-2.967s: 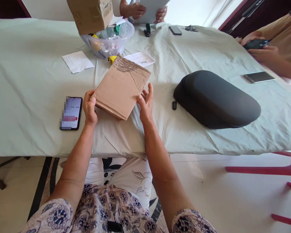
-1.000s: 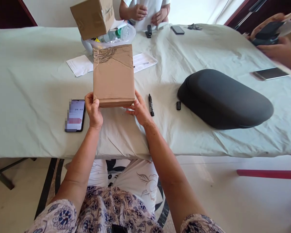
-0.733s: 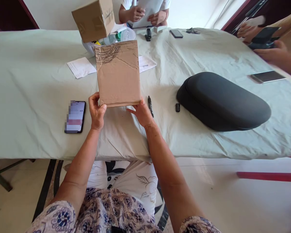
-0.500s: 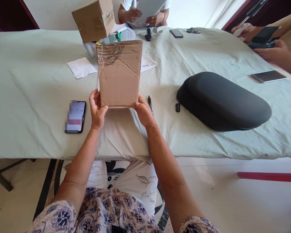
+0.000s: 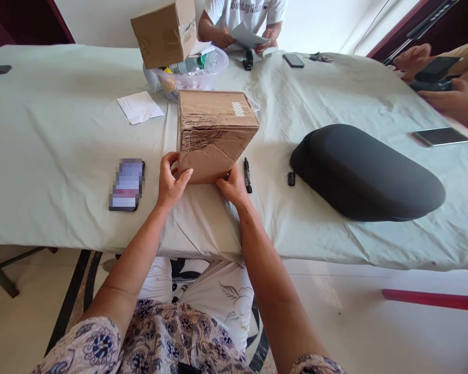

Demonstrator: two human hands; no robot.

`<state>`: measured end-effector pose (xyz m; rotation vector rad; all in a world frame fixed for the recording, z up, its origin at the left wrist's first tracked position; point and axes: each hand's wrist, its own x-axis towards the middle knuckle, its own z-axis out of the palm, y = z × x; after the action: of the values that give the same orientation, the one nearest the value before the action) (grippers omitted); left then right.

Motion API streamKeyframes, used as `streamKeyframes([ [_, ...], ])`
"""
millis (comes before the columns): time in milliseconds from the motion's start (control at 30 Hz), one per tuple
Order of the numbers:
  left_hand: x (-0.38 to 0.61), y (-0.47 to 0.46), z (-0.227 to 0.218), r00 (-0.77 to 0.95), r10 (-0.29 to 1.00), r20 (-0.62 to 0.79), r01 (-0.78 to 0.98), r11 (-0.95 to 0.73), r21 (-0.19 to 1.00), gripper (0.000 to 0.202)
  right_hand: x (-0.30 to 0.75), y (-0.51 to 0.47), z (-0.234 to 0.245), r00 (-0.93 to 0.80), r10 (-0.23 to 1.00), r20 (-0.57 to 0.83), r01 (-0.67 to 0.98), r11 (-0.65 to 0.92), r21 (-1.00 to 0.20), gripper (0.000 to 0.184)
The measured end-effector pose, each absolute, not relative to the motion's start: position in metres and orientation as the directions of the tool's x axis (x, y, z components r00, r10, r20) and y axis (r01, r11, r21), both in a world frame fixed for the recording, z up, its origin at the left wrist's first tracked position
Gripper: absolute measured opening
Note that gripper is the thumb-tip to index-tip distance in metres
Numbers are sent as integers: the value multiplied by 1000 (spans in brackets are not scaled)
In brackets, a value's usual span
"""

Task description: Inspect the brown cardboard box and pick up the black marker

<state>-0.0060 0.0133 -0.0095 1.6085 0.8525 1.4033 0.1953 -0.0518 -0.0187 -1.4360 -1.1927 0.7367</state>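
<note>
Both my hands grip a brown cardboard box [image 5: 210, 150] low on its two sides. Dark scribbled pen lines run over its upper left face and top edge, and a small white patterned label sits on its top. My left hand [image 5: 172, 179] is closed on the left side, thumb on the near face. At the lower right corner, my right hand [image 5: 233, 184] is closed on it too, its fingers partly hidden behind the box. A black marker [image 5: 247, 175] lies just right of my right hand. Its black cap [image 5: 291, 178] appears to lie farther right.
A dark padded seat [image 5: 366, 174] fills the right side. Left lies a phone [image 5: 127, 185]; behind it, a paper sheet [image 5: 140, 107]. A plastic basin [image 5: 218, 65] of bottles carries another carton [image 5: 159, 39]. One person opposite holds papers; hands at right hold a device [image 5: 434, 75].
The box has tilted and turned, so its top with the label now shows. My hands have moved slightly right in view. The person opposite has lowered the papers.
</note>
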Motion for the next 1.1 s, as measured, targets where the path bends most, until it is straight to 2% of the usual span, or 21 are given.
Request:
streamKeyframes([
  [133, -5, 4, 0, 110, 879, 464, 18, -469, 883, 70, 194, -52, -18, 379, 908, 179, 315, 56, -948, 67],
  [233, -6, -1, 6, 115, 855, 506, 20, -512, 859, 59, 193, -50, -17, 408, 889, 209, 320, 75, -944, 72],
  [300, -5, -3, 8, 117, 839, 531, 7, -535, 845, 57, 193, -49, -19, 465, 852, 242, 316, 96, -944, 74],
  [400, -3, -5, 7, 70, 846, 529, -23, -529, 848, 57, 195, -47, -20, 548, 800, 244, 306, 79, -949, 67],
  [500, -2, -3, 5, 47, 875, 482, -28, -481, 876, 67, 195, -47, -18, 554, 792, 258, 292, 105, -951, 72],
  [600, -3, 2, 4, 46, 894, 445, 57, -447, 893, 83, 193, -49, -15, 510, 813, 281, 271, 157, -950, 79],
  [733, -7, 7, 4, -30, 892, 451, 120, -445, 888, 77, 192, -50, -15, 463, 841, 280, 272, 166, -948, 79],
  [867, -5, 5, 5, 15, 924, 382, -1, -382, 924, 77, 192, -52, -15, 465, 853, 237, 220, 148, -964, 72],
  [1000, -3, 0, 6, 25, 904, 426, 75, -427, 901, 83, 186, -54, -10, 423, 895, 138, 141, 85, -986, 60],
  [1100, -3, 0, 4, 54, 892, 448, 61, -451, 891, 88, 181, -57, -3, 414, 901, 130, 165, 66, -984, 58],
])
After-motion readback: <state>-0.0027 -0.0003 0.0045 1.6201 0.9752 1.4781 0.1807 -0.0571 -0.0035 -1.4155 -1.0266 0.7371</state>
